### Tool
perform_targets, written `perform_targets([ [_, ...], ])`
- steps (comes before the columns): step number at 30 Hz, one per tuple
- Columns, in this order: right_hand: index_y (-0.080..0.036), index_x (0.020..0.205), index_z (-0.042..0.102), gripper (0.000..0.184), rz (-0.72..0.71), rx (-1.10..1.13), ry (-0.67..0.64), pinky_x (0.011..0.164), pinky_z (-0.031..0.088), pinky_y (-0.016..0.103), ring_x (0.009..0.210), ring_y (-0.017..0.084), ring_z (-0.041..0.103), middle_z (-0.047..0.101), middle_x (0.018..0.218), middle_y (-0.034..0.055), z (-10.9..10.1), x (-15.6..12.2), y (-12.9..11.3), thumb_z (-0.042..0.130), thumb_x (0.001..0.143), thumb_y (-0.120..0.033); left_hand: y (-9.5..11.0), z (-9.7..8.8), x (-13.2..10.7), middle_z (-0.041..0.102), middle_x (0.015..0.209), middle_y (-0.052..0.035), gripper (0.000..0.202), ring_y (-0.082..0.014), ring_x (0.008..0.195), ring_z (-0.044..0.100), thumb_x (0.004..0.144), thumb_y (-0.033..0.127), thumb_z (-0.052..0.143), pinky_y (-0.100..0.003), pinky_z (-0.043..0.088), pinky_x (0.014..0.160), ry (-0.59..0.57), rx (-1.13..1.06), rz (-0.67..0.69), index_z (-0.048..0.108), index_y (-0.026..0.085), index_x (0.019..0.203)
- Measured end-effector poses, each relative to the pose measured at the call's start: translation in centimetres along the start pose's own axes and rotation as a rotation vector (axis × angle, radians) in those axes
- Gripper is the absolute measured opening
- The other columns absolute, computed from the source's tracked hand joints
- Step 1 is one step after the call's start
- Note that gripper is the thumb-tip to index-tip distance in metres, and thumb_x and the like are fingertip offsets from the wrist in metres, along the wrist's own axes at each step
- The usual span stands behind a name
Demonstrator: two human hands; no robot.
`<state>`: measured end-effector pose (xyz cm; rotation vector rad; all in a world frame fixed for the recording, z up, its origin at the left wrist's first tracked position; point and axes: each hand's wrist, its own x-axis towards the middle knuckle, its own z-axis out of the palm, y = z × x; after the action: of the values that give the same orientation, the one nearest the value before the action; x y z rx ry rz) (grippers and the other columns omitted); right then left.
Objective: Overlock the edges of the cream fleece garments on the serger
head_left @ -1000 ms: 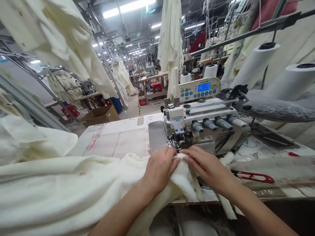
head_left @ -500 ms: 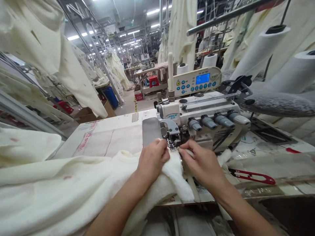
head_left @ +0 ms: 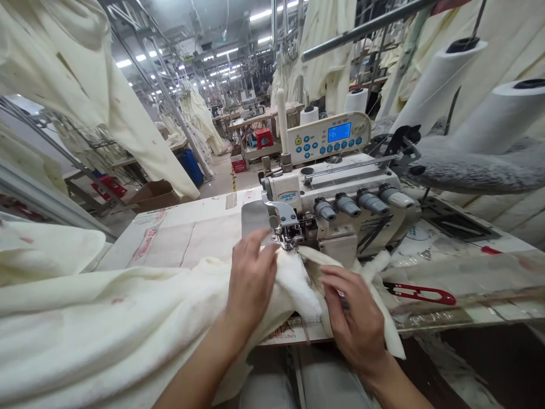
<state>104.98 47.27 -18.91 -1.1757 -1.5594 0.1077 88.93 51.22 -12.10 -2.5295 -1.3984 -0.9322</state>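
A cream fleece garment (head_left: 106, 324) lies across the table from the left, its edge under the presser foot (head_left: 286, 234) of a white overlock sewing machine (head_left: 332, 204). My left hand (head_left: 251, 281) lies on the fleece just left of the foot, fingers stretched out flat. My right hand (head_left: 353, 318) is lower, near the table's front edge, with its fingers curled round a fold of the same fleece right of the foot.
Red thread snips (head_left: 419, 293) lie on the table right of the machine, beside a clear ruler (head_left: 468, 304). Large white rolls (head_left: 502, 116) and grey fleece (head_left: 477, 167) stand at the right. Cream garments (head_left: 85, 74) hang overhead. A cardboard box (head_left: 155, 195) sits beyond the table.
My right hand has drawn back from the presser foot toward the table's front edge, gripping the fleece. My left hand has opened flat beside the foot. The view has shifted slightly right.
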Motion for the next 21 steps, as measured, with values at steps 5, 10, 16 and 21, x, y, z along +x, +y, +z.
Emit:
perform_targets([
  [5, -0.017, 0.105, 0.054, 0.032, 0.495, 0.556, -0.484, 0.079, 0.046, 0.032, 0.090, 0.021, 0.055, 0.060, 0.099, 0.0051, 0.9, -0.3, 0.2, 0.055, 0.073, -0.019, 2.2, 1.2, -5.8, 0.055, 0.116, -0.0094, 0.042, -0.0231, 0.108, 0.045, 0.080, 0.017, 0.054, -0.037, 0.033, 0.095, -0.073, -0.034, 0.105, 0.044, 0.015, 0.121],
  [10, -0.016, 0.084, 0.058, 0.017, 0.592, 0.630, -0.499, 0.069, 0.041, 0.026, 0.075, 0.018, 0.050, 0.056, 0.076, 0.0003, -0.1, -0.6, -1.2, 0.054, 0.079, -0.032, 2.0, 2.1, -6.7, 0.062, 0.088, -0.0035, 0.018, -0.0190, 0.087, 0.052, 0.081, 0.011, 0.051, -0.037, 0.034, 0.083, 0.096, -0.013, 0.085, 0.058, 0.018, 0.097],
  [16, -0.017, 0.063, 0.054, 0.023, 0.509, 0.492, -0.426, 0.057, 0.033, 0.023, 0.062, 0.013, 0.042, 0.045, 0.063, -0.0024, -1.6, -1.4, -3.2, 0.051, 0.082, -0.030, 4.0, 0.9, -6.0, 0.059, 0.076, -0.0013, 0.013, -0.0137, 0.073, 0.051, 0.080, 0.009, 0.054, -0.031, 0.036, 0.070, 0.216, -0.293, 0.032, 0.060, 0.018, 0.086],
  [21, -0.016, 0.066, 0.058, 0.025, 0.592, 0.628, -0.447, 0.061, 0.039, 0.023, 0.067, 0.015, 0.049, 0.051, 0.064, -0.0004, -2.4, -1.7, -3.8, 0.051, 0.083, -0.034, 4.6, 1.0, -6.8, 0.057, 0.076, -0.0034, 0.024, -0.0138, 0.073, 0.049, 0.080, 0.005, 0.055, -0.030, 0.037, 0.068, 0.270, -0.223, 0.115, 0.062, 0.016, 0.099],
])
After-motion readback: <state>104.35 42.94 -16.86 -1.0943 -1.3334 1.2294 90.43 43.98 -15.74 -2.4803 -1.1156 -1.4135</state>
